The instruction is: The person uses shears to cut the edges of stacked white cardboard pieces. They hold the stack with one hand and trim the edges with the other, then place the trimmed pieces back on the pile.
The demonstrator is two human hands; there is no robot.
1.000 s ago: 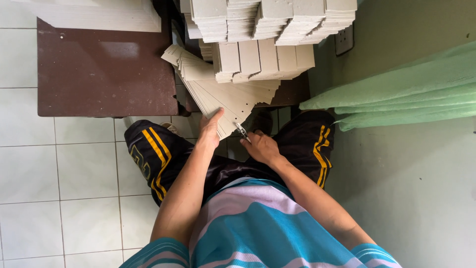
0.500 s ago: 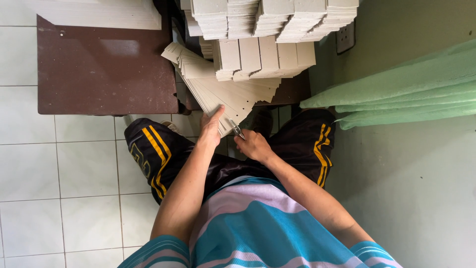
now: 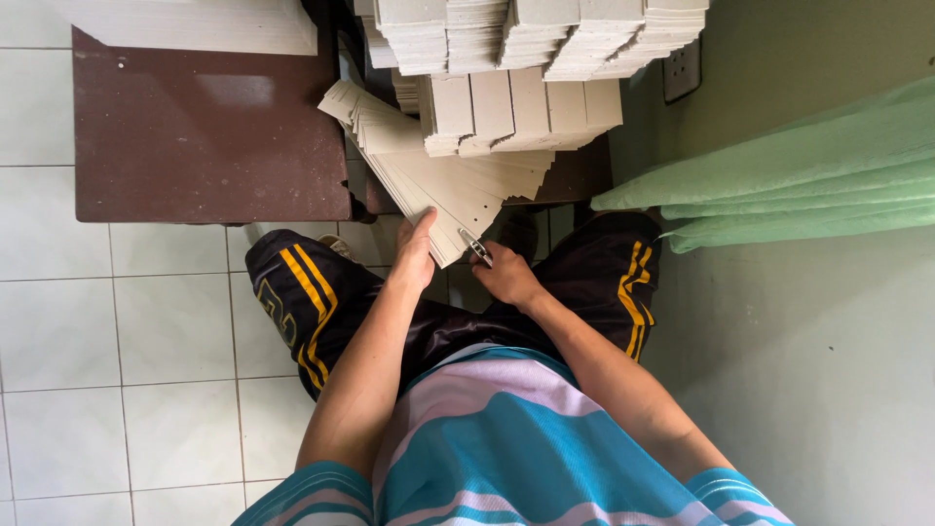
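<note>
Pinched in the right hand (image 3: 506, 281) is a small metal tool (image 3: 475, 247), its tip at the near edge of a fanned stack of grey punched cards (image 3: 443, 195). Left hand (image 3: 415, 255) lies flat, thumb out, pressing that same edge at centre frame. Taller card piles (image 3: 526, 68) crowd the top. A brown table (image 3: 205, 136) fills the upper left over white floor tiles (image 3: 117, 351); green folded fabric (image 3: 779, 175) juts from the right against a pale wall. Open floor lies lower left.
</note>
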